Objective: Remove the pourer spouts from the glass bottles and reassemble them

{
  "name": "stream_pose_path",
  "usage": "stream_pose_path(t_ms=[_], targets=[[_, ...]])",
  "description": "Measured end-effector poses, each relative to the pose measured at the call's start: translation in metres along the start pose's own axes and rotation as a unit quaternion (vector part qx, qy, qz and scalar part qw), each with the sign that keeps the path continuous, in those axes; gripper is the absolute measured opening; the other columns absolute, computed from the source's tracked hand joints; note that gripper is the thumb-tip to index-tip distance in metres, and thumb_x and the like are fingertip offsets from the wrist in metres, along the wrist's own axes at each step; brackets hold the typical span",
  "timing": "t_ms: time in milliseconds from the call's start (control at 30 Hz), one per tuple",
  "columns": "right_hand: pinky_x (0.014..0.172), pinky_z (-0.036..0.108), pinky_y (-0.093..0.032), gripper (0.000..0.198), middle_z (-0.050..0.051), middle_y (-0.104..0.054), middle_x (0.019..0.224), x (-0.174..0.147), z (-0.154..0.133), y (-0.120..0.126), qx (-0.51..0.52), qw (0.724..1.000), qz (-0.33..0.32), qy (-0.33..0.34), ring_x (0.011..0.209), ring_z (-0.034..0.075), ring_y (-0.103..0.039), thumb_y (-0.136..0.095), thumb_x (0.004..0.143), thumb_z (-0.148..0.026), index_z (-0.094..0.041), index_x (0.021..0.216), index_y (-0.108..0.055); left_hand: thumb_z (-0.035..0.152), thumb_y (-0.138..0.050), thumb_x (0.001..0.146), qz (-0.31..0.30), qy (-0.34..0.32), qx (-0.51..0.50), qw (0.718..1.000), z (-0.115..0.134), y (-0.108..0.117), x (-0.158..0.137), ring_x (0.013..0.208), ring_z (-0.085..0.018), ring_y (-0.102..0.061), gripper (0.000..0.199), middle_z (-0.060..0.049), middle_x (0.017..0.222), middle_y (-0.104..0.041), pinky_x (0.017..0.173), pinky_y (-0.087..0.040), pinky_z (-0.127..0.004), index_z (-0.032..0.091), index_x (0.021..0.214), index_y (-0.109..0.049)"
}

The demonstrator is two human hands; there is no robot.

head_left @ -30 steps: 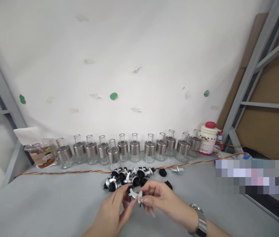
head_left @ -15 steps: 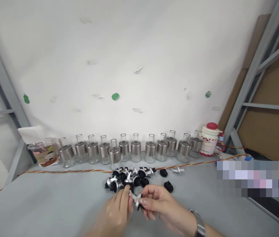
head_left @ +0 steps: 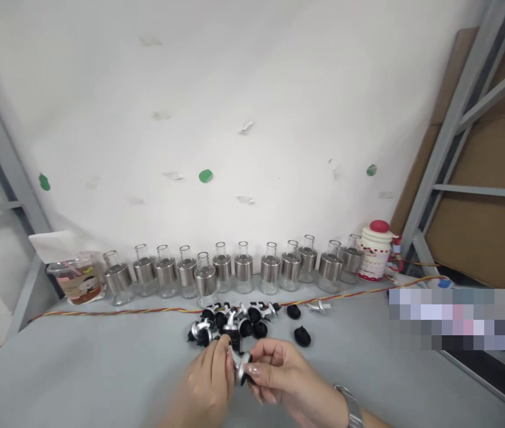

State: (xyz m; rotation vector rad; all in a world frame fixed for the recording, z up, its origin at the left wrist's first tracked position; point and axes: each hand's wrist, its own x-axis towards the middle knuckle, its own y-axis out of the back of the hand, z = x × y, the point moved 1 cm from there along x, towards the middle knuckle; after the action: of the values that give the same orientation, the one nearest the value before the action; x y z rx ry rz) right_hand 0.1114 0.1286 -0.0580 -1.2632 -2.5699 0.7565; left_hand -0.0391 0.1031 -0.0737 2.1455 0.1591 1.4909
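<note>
A silver pour spout with a black stopper base (head_left: pixel 241 367) is held between my two hands, low in the middle of the view. My right hand (head_left: pixel 281 374) pinches its round base between thumb and fingers. My left hand (head_left: pixel 210 377) is closed around the spout's other end, and its fingers hide that part. Just beyond my fingertips lies a pile of silver and black pour spouts (head_left: pixel 231 324). To the right of the pile are two loose black stoppers (head_left: pixel 302 336) and a bare silver spout (head_left: pixel 320 307).
A row of glass bottles with steel collars (head_left: pixel 244 267) stands along the white wall. A twisted red and yellow wire (head_left: pixel 145 311) runs in front of them. A drink cup (head_left: pixel 78 279) is at the left, a decorated jar (head_left: pixel 375 252) at the right.
The view has shifted slightly. Both hands still grip the spout, whose round base appears turned a little more toward me and partly tilted. Nothing has been put down.
</note>
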Motion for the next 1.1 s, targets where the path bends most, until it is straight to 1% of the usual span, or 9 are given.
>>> stream_pose_path(t_ms=[233,367,433,533,667,800,900,1000,1100], targets=[[0.047,0.019,-0.029,0.029,-0.002,-0.053,0.052,-0.002,-0.001,-0.003,0.059,0.998,-0.003,-0.016,0.042,0.005,-0.044,-0.077,0.055,-0.025,-0.012,0.067,-0.054,0.019,-0.036,0.088,0.021,0.005,-0.023,1.0,-0.004,0.001,-0.001,0.062,-0.017,-0.064,0.019,-0.011,0.072,-0.066,0.055,-0.049,-0.024,0.008,0.096,-0.05],[0.052,0.019,-0.033,0.026,-0.005,-0.046,0.05,0.001,-0.003,0.003,0.064,0.998,-0.006,0.004,0.045,0.004,-0.037,-0.069,0.066,-0.033,-0.01,0.068,-0.057,0.04,-0.036,0.087,-0.059,0.056,-0.13,0.988,-0.009,0.009,0.007,0.052,-0.014,-0.06,0.03,-0.004,0.062,-0.061,0.049,-0.048,-0.021,0.013,0.092,-0.047],[0.051,0.019,-0.033,0.031,-0.006,-0.043,0.048,0.004,-0.002,0.006,0.037,0.999,-0.001,0.0,0.044,0.004,-0.034,-0.065,0.069,-0.04,-0.011,0.066,-0.056,0.047,-0.035,0.085,-0.101,0.045,-0.165,0.98,-0.008,0.014,0.013,0.049,-0.014,-0.059,0.032,-0.002,0.06,-0.059,0.044,-0.046,-0.021,0.017,0.086,-0.047],[0.043,0.019,-0.03,0.04,-0.005,-0.045,0.045,0.01,0.002,0.011,-0.067,0.997,0.026,-0.009,0.039,0.005,-0.036,-0.057,0.07,-0.053,-0.014,0.062,-0.051,0.038,-0.03,0.088,-0.139,0.0,-0.153,0.978,-0.004,0.017,0.019,0.048,-0.015,-0.059,0.027,-0.001,0.06,-0.06,0.04,-0.044,-0.022,0.02,0.079,-0.047],[0.032,0.018,-0.024,0.049,-0.006,-0.043,0.037,0.013,0.008,0.015,-0.223,0.972,0.068,-0.018,0.031,0.006,-0.035,-0.044,0.072,-0.063,-0.017,0.057,-0.048,0.027,-0.03,0.089,-0.178,-0.039,-0.161,0.97,-0.001,0.014,0.017,0.05,-0.017,-0.059,0.024,-0.001,0.059,-0.059,0.042,-0.045,-0.025,0.019,0.076,-0.049],[0.028,0.018,-0.02,0.051,-0.008,-0.034,0.034,0.011,0.012,0.011,-0.166,0.981,0.054,-0.084,0.027,0.005,-0.031,-0.044,0.07,-0.064,-0.018,0.049,-0.043,0.027,-0.028,0.089,-0.23,-0.023,-0.208,0.95,0.0,0.012,0.014,0.056,-0.019,-0.061,0.025,-0.005,0.065,-0.062,0.047,-0.047,-0.026,0.018,0.082,-0.05],[0.034,0.018,-0.029,0.046,-0.01,-0.033,0.034,0.011,0.018,0.007,-0.07,0.99,0.075,-0.097,0.027,0.004,-0.026,-0.053,0.066,-0.06,-0.018,0.052,-0.043,0.025,-0.026,0.089,-0.263,0.04,-0.255,0.929,0.003,0.009,0.009,0.056,-0.017,-0.061,0.027,-0.006,0.066,-0.063,0.048,-0.045,-0.024,0.018,0.079,-0.05],[0.042,0.021,-0.036,0.045,-0.011,-0.033,0.033,0.012,0.025,0.004,-0.011,0.989,0.115,-0.092,0.031,0.004,-0.025,-0.059,0.059,-0.061,-0.018,0.056,-0.045,0.027,-0.026,0.088,-0.274,0.146,-0.327,0.893,0.008,0.005,0.003,0.047,-0.014,-0.056,0.026,-0.002,0.056,-0.059,0.046,-0.041,-0.021,0.02,0.074,-0.047],[0.045,0.021,-0.035,0.046,-0.01,-0.034,0.038,0.013,0.028,0.002,0.004,0.984,0.159,-0.078,0.037,0.005,-0.029,-0.059,0.058,-0.061,-0.018,0.058,-0.044,0.037,-0.029,0.087,-0.269,0.295,-0.407,0.822,0.017,-0.002,-0.002,0.038,-0.011,-0.047,0.031,0.003,0.043,-0.047,0.04,-0.035,-0.02,0.021,0.064,-0.043]])
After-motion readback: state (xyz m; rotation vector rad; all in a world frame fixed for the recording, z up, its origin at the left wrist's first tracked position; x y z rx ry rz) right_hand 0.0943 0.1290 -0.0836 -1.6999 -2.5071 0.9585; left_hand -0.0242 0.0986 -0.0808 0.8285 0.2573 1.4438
